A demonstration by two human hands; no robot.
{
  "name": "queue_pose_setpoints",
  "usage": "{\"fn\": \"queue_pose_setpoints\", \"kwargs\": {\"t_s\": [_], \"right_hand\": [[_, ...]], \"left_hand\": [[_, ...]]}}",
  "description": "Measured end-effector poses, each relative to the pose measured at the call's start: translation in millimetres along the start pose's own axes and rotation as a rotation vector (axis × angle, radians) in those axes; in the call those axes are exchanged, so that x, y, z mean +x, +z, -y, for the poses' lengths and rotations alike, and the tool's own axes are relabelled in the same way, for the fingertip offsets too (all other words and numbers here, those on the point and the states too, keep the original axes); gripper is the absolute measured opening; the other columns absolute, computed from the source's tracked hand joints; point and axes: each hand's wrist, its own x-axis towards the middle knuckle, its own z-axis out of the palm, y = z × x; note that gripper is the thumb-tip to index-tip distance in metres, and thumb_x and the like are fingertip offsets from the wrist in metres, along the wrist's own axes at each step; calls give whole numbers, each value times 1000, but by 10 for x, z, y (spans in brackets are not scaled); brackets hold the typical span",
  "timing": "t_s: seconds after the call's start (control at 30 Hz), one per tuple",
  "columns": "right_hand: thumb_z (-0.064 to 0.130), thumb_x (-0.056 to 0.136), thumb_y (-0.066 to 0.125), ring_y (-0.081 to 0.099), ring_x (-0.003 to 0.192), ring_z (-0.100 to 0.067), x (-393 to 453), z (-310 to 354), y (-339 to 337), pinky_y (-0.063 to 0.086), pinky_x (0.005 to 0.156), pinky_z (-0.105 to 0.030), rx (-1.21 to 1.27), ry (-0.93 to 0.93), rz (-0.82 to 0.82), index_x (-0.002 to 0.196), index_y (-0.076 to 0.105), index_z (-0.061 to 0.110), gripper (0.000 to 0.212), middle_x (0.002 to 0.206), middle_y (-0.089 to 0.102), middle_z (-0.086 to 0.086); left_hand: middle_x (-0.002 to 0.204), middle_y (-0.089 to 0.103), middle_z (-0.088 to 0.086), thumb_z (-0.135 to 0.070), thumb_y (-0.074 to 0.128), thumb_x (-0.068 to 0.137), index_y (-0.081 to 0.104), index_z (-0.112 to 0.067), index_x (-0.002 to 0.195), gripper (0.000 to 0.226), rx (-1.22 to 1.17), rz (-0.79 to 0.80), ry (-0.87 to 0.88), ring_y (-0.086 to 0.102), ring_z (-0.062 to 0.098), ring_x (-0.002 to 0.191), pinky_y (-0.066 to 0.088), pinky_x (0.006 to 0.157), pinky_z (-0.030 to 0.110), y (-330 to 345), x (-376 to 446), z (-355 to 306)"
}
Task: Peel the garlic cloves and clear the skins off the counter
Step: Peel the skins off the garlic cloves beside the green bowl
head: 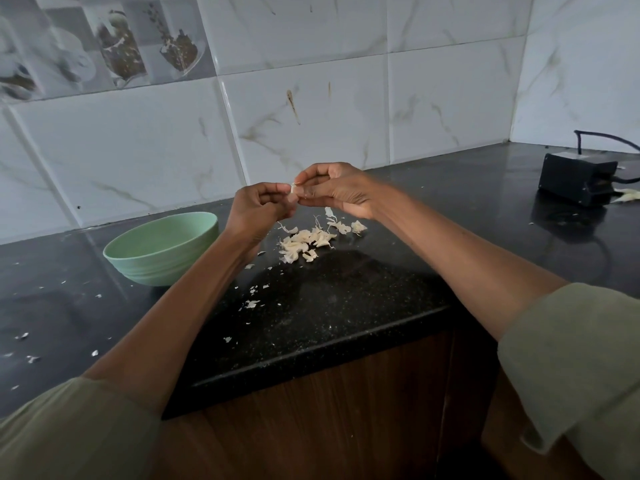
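Observation:
Both hands are raised above the black counter [346, 299], meeting over a small pale garlic clove [294, 188]. My left hand [259, 209] pinches the clove from the left with curled fingers. My right hand [339, 190] pinches it from the right with thumb and fingertips. Most of the clove is hidden between the fingers. Below the hands lies a pile of garlic skins [308, 242] on the counter. A pale green bowl [162, 249] stands to the left of the pile; its inside is not visible from here.
Small skin flakes [251, 303] are scattered over the counter towards the front edge and far left. A black box with a cable [575, 176] sits at the back right, with a pale scrap [628, 195] beside it. Tiled wall runs behind.

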Motion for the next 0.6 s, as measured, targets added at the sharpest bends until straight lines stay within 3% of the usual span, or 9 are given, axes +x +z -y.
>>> {"fn": "queue_pose_setpoints", "kwargs": {"t_s": [0.17, 0.3, 0.47, 0.6], "right_hand": [[-8, 90, 73, 75, 99, -21, 33, -21, 13, 63, 90, -31, 44, 40, -11, 113, 66, -3, 24, 99, 77, -14], [-4, 92, 72, 76, 95, -21, 43, -20, 7, 63, 84, -27, 100, 85, -2, 110, 67, -2, 19, 100, 76, -15], [-7, 91, 72, 78, 89, -22, 63, -26, 13, 64, 84, -29, 105, 83, -29, 106, 66, -4, 17, 95, 76, -15], [-1, 91, 76, 77, 91, -22, 61, -47, 50, 63, 88, -31, 6, 47, -5, 106, 68, -5, 17, 95, 77, -15]], "left_hand": [[88, 70, 4, -8, 76, 96, 67, -5, 117, 22, 41, -19, 38, 69, 10, 79, 61, 84, 28, 28, -3, 17], [97, 75, 7, -10, 77, 95, 71, -5, 121, 27, 83, -14, 117, 73, 15, 87, 63, 87, 29, 13, -44, -41], [90, 77, -3, 2, 79, 90, 77, -13, 106, 22, 380, -76, 299, 74, 12, 85, 62, 77, 23, 49, -89, -85], [87, 77, -6, -1, 79, 90, 78, -13, 101, 16, 440, -162, 340, 73, 7, 81, 59, 74, 18, 74, -110, -77]]}}
